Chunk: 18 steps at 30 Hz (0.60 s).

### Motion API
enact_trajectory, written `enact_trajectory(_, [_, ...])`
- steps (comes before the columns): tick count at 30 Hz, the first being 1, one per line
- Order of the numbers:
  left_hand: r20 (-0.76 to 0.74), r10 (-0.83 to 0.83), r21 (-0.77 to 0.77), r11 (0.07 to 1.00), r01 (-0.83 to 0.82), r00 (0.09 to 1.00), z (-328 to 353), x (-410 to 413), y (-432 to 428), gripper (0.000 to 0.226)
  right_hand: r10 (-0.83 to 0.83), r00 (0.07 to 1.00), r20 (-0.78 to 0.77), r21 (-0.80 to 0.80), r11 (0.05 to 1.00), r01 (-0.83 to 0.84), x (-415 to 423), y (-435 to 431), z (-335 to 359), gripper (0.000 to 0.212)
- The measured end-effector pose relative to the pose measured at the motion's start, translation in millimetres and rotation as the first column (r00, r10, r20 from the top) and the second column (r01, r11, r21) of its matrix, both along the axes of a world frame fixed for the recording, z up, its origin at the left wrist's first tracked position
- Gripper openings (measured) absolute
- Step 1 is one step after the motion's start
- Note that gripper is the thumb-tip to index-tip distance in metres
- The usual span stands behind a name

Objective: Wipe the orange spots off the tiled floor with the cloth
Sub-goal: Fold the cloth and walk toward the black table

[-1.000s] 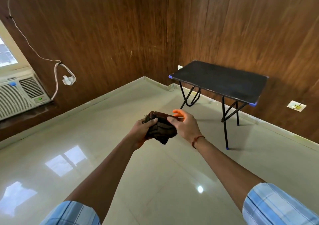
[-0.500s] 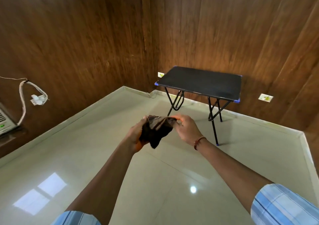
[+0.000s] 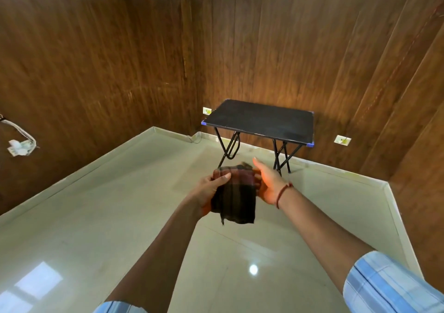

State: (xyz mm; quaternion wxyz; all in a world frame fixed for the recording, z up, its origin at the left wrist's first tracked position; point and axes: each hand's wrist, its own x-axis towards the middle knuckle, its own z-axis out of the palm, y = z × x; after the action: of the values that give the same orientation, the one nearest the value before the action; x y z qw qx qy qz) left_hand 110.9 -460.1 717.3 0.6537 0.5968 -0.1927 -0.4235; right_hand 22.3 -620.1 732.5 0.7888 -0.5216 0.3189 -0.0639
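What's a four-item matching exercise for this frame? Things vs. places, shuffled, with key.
1 dark checked cloth
2 black folding table
3 white wall socket plate
4 white plug on cable

A low in the wood panelling
B gripped by left hand
C standing on tiled floor
D dangling at far left

Pairs: 1-B, 2-C, 3-A, 4-D

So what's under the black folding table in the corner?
Under the table, its crossed black legs and the glossy tiled floor show. Its top covers a strip of the wall behind, so anything there is hidden.
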Motion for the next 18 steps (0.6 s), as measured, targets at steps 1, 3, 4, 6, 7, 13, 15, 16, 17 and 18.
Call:
enact_trajectory(1, [-0.020, 0.050, 0.027, 0.998, -0.050, 0.999, -4.8, -1.2, -2.0, 0.034, 0.020, 0.999, -0.026, 0.005, 1.000, -0.020, -7.6, 1.7, -10.8, 0.041])
enact_trajectory(3, [-0.028, 0.106, 0.098, 0.990, -0.103, 0.994, -10.8, -6.5, -6.4, 0.027, 0.062, 0.998, -0.025, -0.012, 0.998, -0.063, -22.6, 3.0, -29.6, 0.034])
enact_trajectory(4, [-0.030, 0.127, 0.133, 0.984, -0.122, 0.991, -12.5, -9.8, -11.0, 0.028, 0.061, 0.998, -0.006, -0.048, 0.997, -0.061, -29.5, 0.7, -36.6, 0.028])
enact_trajectory(6, [-0.003, 0.176, 0.185, 0.967, -0.173, 0.984, -12.8, -16.3, -20.4, 0.031, 0.024, 0.999, 0.037, -0.123, 0.992, -0.020, -37.8, -4.1, -42.4, 0.028])
enact_trajectory(7, [0.047, 0.196, 0.215, 0.956, -0.202, 0.979, -13.0, -21.9, -28.8, 0.032, -0.017, 0.998, 0.054, -0.154, 0.988, 0.025, -43.6, -9.3, -45.2, 0.032])
enact_trajectory(13, [0.405, 0.263, 0.253, 0.888, -0.384, 0.876, -12.0, -47.3, -80.9, 0.043, -0.212, 0.971, 0.111, -0.307, 0.922, 0.236, -66.4, -36.0, -43.9, 0.016])
enact_trajectory(15, [0.423, 0.224, 0.234, 0.909, -0.344, 0.878, -8.7, -54.4, -98.2, 0.044, -0.219, 0.970, 0.105, -0.342, 0.908, 0.242, -74.5, -51.0, -42.2, 0.017])
enact_trajectory(16, [0.424, 0.161, 0.223, 0.935, -0.275, 0.891, -7.0, -56.0, -102.4, 0.047, -0.214, 0.972, 0.101, -0.362, 0.902, 0.236, -77.9, -57.3, -41.5, 0.019])
enact_trajectory(17, [0.434, 0.054, 0.231, 0.958, -0.169, 0.899, -5.4, -57.9, -111.3, 0.049, -0.208, 0.973, 0.096, -0.387, 0.893, 0.229, -83.0, -69.2, -40.2, 0.021])
enact_trajectory(18, [0.463, -0.074, 0.265, 0.962, -0.059, 0.883, -4.7, -58.5, -119.1, 0.052, -0.201, 0.976, 0.090, -0.410, 0.885, 0.220, -88.0, -80.5, -38.3, 0.025])
